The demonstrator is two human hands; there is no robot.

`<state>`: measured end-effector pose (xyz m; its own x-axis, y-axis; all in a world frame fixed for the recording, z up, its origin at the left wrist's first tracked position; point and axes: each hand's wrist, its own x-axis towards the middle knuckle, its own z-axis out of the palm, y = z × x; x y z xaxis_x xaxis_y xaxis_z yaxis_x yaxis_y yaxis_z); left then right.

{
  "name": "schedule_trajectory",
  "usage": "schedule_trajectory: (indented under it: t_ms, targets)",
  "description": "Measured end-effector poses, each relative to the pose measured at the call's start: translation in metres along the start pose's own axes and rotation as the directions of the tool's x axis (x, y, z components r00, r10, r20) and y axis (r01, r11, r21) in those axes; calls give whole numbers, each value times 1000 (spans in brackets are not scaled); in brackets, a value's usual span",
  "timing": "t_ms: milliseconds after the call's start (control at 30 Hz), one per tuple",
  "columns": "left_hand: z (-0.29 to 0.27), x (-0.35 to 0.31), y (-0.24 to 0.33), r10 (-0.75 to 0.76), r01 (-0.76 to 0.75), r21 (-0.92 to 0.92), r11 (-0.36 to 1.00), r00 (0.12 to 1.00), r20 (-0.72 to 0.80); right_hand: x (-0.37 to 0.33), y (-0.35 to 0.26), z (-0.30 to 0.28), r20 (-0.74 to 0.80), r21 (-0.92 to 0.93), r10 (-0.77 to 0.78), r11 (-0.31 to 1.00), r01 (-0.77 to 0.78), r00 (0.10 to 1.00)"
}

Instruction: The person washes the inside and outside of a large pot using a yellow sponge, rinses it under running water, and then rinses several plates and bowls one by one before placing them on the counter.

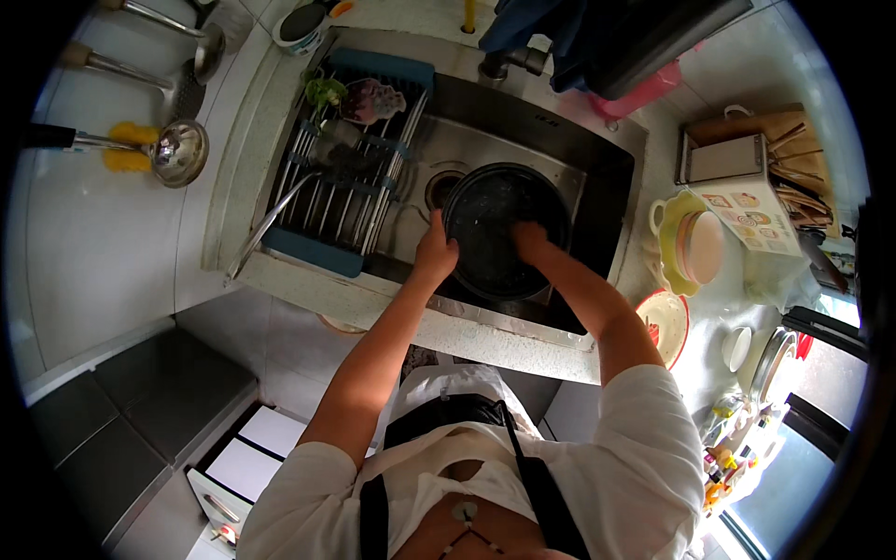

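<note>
Black pan (485, 210) is rim-pinched in my left grip (437, 250); right grip (530, 240) inside, can't tell how closed. Lopsided pushing could tip it.

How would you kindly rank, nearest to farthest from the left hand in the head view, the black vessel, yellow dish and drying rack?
1. Black vessel: right, touching the left hand.
2. Drying rack: left, over the sink.
3. Yellow dish: far right, on the counter.

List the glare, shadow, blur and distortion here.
Head view throughout: window at lower right, pale and washed out; black basin, dark inside; right hand, slightly soft, its far end lost in the dark; fisheye image, rounded, with black corners.
</note>
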<state>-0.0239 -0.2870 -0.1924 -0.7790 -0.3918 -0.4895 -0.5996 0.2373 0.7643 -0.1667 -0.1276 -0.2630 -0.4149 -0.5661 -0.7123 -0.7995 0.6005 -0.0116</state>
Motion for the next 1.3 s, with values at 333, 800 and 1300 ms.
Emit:
schedule_trajectory:
  t_ms: [333,800,1300]
  targets:
    - [9,10,-17,66,-66,-86,994,998,4,0,-76,-24,-200,863,143,-443,243,969]
    - [-18,-5,18,-296,382,-638,669,924,242,33,-114,-62,-137,713,734,-393,581,665]
    - [10,8,-18,121,-119,21,993,974,-190,-117,-19,-62,115,325,-132,942,89,985]
